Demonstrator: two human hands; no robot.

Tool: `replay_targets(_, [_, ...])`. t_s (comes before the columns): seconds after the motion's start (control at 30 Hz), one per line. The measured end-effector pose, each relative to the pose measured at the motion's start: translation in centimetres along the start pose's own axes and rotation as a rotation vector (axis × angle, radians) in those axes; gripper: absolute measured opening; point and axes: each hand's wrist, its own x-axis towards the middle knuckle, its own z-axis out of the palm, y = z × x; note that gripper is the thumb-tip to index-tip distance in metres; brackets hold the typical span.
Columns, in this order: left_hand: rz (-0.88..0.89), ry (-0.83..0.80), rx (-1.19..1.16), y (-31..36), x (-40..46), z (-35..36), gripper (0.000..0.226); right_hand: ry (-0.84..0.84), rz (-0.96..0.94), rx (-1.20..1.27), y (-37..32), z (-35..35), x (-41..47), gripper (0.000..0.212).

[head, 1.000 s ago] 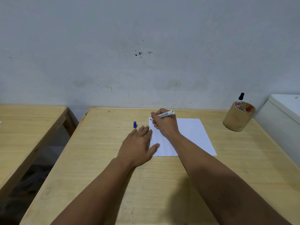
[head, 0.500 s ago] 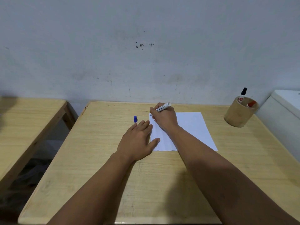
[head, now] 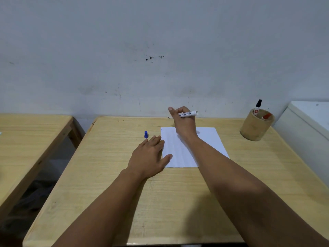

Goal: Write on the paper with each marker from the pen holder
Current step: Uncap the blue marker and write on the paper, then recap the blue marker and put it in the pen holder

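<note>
At frame centre the right hand (head: 184, 122) grips the uncapped blue marker (head: 188, 113) above the paper (head: 210, 139), the left hand (head: 151, 154) flat and empty pinning its edge; recapping with the blue cap (head: 146, 134) likely follows, then another marker from the pen holder (head: 254, 127) at right.

- Soft, even, rather dim indoor light, no glare.
- Faint, diffuse shadows lie under both forearms on the pale wooden desk (head: 106, 175).
- Wide-angle bending curves the desk edges; the focus is fairly sharp throughout.
</note>
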Motion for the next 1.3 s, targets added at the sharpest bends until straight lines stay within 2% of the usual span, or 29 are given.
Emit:
replay_targets(0.1, [-0.007,0.025,0.015,0.2,0.2,-0.4,0.056,0.002,0.027,0.106,-1.4,-1.8,-0.1,0.029])
replay_targets(0.13, [-0.034,0.052,-0.003,0.2,0.4,-0.6,0.056,-0.028,0.073,0.163,-1.9,-2.6,-0.1,0.035])
replay_targets(0.2, [-0.084,0.191,0.000,0.0,1.1,-0.8,0.052,-0.056,0.169,0.249,-2.6,-4.0,0.1,0.052])
replay_targets(0.23, [-0.105,0.268,0.046,-0.1,1.6,-1.0,0.048,-0.038,0.184,0.275,-2.7,-4.7,0.2,0.053])
replay_targets(0.3, [-0.212,0.361,0.079,-0.9,2.6,-1.3,0.042,0.032,0.166,0.280,-2.7,-5.9,0.3,0.035])
replay_targets(0.37, [-0.360,0.309,-0.020,-1.9,3.4,-1.5,0.038,0.070,0.144,0.256,-2.8,-7.0,-0.1,0.010])
replay_targets(0.4, [-0.409,0.249,-0.065,-2.3,3.6,-1.5,0.035,0.062,0.143,0.254,-2.8,-7.6,-0.3,0.004])
replay_targets(0.5, [-0.450,0.175,-0.140,-3.0,3.9,-1.3,0.029,-0.001,0.167,0.228,-2.6,-9.4,-1.2,0.009])
replay_targets(0.57, [-0.502,0.224,-0.311,-2.7,4.4,-1.8,0.026,-0.043,0.170,0.167,-2.1,-10.2,-1.7,0.010])
replay_targets(0.67, [-0.604,0.303,-0.779,-1.0,6.2,-3.8,0.013,-0.067,0.126,0.104,-1.4,-10.6,-2.6,0.019])
replay_targets(0.73, [-0.612,0.329,-1.023,0.9,7.3,-5.3,0.008,-0.082,0.069,0.095,-1.2,-10.5,-3.2,0.019])
replay_targets(0.83, [-0.601,0.334,-1.216,3.6,8.5,-6.9,0.013,-0.087,-0.004,0.068,-1.4,-10.3,-4.1,0.012])
replay_targets(1.03, [-0.571,0.295,-1.269,7.0,9.5,-8.2,0.014,-0.028,-0.075,0.076,-2.9,-11.1,-4.5,0.010])
replay_targets(1.3, [-0.530,0.260,-1.143,9.6,10.3,-7.6,0.016,0.005,-0.131,0.054,-4.0,-12.8,-4.8,0.010])
